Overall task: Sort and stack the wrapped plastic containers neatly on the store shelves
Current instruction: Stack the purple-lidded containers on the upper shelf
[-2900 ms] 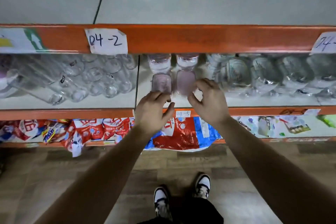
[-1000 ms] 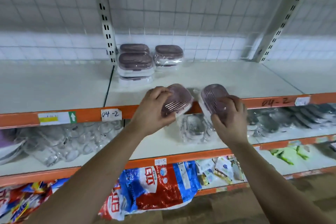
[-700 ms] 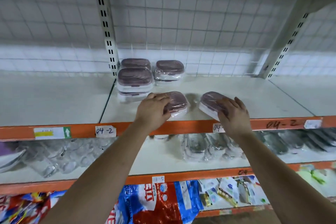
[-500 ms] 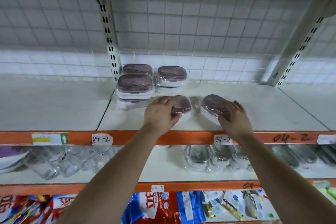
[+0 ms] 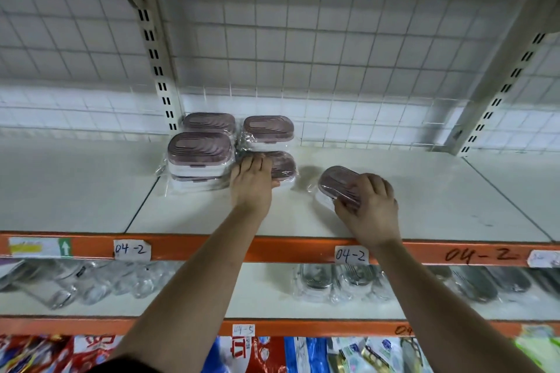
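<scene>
Left hand point(image 5: 253, 183) is lying over the near-left part of the left container point(image 5: 283, 164). Fingers are spreading across the maroon lid and the thumb is tucking against its near edge, so the hand is clasping the piece, not hovering. This wrapped container is sitting flat on the white shelf point(image 5: 424, 200).

Right hand point(image 5: 368, 206) is curling round the right container point(image 5: 335, 180), fingers draping over the lid's near end, thumb pressing at the near-left corner. The piece is tilting, lid facing up and toward the left hand (whether its far end is touching the shelf, cannot tell). The two held pieces are lying apart, with bare shelf showing between them.

Just beyond the left hand's fingertips, a single container point(image 5: 268, 129) is sitting at the back, close behind the held one. Just to the left of that hand a stack of two point(image 5: 200, 157) is standing. Another, the rear container point(image 5: 209, 122), is sitting behind the stack by the slotted upright point(image 5: 154, 48). A wire grid point(image 5: 303, 39) is backing the shelf.

Nearer than both wrists — the orange rail point(image 5: 288, 247) is carrying a paper label point(image 5: 132, 250) reading "04-2". Below it, clear wrapped ware point(image 5: 327, 281) is lying on the next shelf down.
</scene>
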Motion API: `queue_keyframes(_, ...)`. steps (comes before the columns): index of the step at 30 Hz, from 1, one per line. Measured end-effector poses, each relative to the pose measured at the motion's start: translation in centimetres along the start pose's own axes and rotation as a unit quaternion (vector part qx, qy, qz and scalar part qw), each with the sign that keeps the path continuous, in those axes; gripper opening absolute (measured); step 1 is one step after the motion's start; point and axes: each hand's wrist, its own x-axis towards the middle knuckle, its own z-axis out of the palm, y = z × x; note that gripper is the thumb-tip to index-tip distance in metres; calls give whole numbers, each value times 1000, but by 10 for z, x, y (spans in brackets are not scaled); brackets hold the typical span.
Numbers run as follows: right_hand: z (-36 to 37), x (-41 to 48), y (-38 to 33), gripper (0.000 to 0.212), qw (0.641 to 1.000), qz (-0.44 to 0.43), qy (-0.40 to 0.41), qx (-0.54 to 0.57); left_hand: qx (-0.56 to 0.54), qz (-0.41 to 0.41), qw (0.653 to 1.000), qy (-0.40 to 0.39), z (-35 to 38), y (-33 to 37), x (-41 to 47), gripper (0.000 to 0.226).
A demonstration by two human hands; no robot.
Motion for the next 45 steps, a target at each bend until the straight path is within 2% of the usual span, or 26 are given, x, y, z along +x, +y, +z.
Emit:
queue_keyframes(3, 0, -1, 1, 54, 1000, 14, 2, -11, -3, 7, 1000, 6, -1, -4, 3, 44)
queue_keyframes(8, 2, -1, 0, 51, 999, 30, 5, -32, -8, 34, 999, -8, -5, -12, 0, 47)
queue_keyframes(14, 3, 1, 5, 48, 1000, -2, 19, -12, -66, 35, 997, -27, -13, -16, -9, 52)
queue_keyframes(17, -1, 1, 5, 48, 1000, 6, 4, 19, -105, 66, 992, 15, -18, -26, -32, 45)
queue_keyframes(21, -8, 0, 1, 47, 996, -24, 14, 83, -90, 87, 982, 142, -18, -52, -53, 24)
queue_keyframes(25, -8, 15, -25, 51, 984, -72, 14, 161, -83, 58, 984, 147, -16, -70, -61, 34)
queue_keyframes(31, 21, 53, -76, 49, 962, -167, -96, 194, -99, 41, 975, 194, -9, -71, -71, 30)
queue_keyframes(34, 41, 73, -87, 43, 960, -168, -146, 172, -110, 38, 972, 206, -7, -72, -71, 28)
queue_keyframes(39, 57, 85, -101, 34, 977, -157, -94, 108, -120, 35, 969, 215, -6, -73, -71, 26)
queue_keyframes(45, 60, 74, -104, 38, 983, -164, -67, 48, -124, 37, 971, 201, -9, -72, -72, 27)
